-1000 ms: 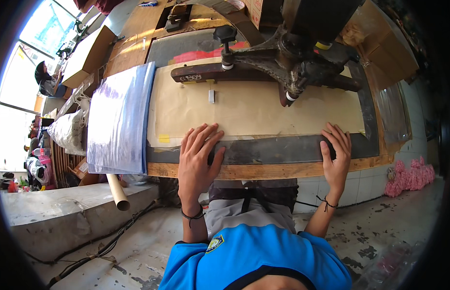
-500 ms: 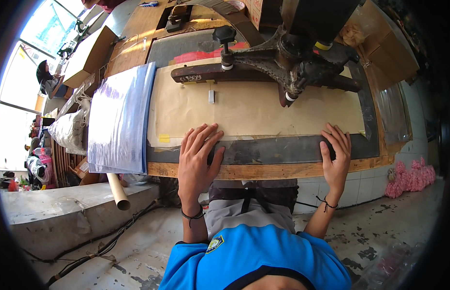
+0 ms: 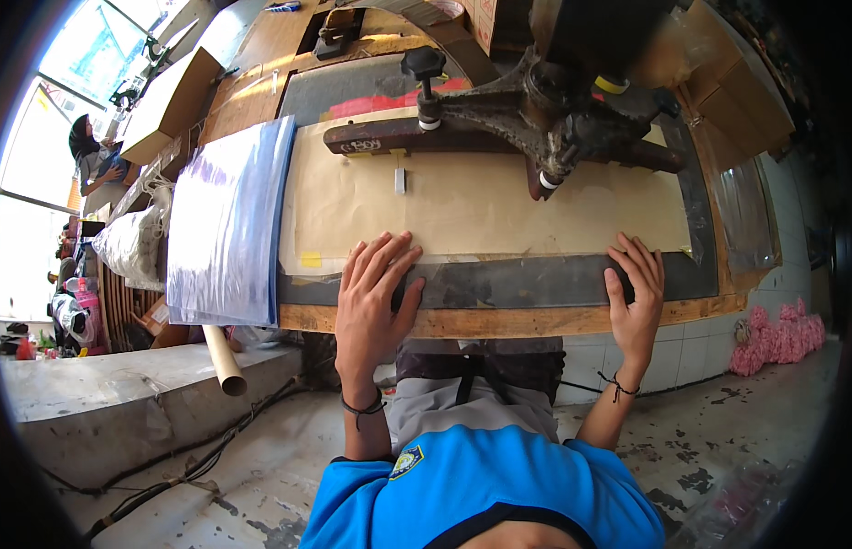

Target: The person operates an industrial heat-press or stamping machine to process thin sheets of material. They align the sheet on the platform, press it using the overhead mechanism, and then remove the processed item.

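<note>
My left hand [image 3: 375,291] lies flat with fingers stretched, its fingertips on the near edge of a tan paper sheet [image 3: 499,215] and its palm over the dark mat [image 3: 513,284]. Farther right, my right hand [image 3: 637,293] rests the same way, fingers apart, on the sheet's near edge and the mat. Neither holds anything. Beyond the hands, a dark metal press head [image 3: 547,114] with a long bar [image 3: 380,139] stands over the sheet. A small whitish tab [image 3: 399,181] shows just in front of the bar.
Left of the sheet lies a stack of clear, blue-edged plastic sheets [image 3: 226,224]. A cardboard tube [image 3: 225,364] sticks out beneath it. Cardboard boxes [image 3: 170,105] stand far left and back right. Pink bundles [image 3: 776,339] sit on the floor at right. Another person [image 3: 98,163] is at far left.
My hands have stayed in place on the sheet and mat. At far left, the other person has come further into sight.
</note>
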Demonstrator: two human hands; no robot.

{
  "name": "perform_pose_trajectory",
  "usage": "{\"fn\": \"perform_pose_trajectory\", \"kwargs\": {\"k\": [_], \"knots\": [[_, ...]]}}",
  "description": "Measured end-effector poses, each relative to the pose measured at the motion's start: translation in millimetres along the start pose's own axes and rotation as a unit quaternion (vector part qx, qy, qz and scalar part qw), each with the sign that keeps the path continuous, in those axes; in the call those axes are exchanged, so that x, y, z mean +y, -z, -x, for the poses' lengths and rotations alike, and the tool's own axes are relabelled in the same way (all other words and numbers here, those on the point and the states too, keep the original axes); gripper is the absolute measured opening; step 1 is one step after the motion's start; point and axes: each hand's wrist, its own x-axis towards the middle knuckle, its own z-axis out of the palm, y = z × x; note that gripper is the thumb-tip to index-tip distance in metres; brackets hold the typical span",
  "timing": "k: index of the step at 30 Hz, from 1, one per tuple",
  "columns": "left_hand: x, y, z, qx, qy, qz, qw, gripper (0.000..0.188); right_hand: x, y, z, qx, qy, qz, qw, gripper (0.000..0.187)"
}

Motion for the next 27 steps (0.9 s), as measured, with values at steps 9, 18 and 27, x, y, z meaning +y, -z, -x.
{"fn": "perform_pose_trajectory", "kwargs": {"k": [9,18,27], "knots": [[0.7,0.5,1.7,0.0,-0.002,-0.006,1.0,0.036,-2.9,1.3,0.6,0.006,0.004,-0.012,1.0,0.028],[2.4,-0.4,3.5,0.006,-0.009,-0.01,1.0,0.037,-3.1,1.9,3.6,0.014,0.012,-0.019,1.0,0.029],[-2.4,-0.8,5.1,0.006,-0.023,-0.007,1.0,0.039,-0.2,5.9,-4.9,0.003,0.015,-0.049,0.999,0.028]]}}
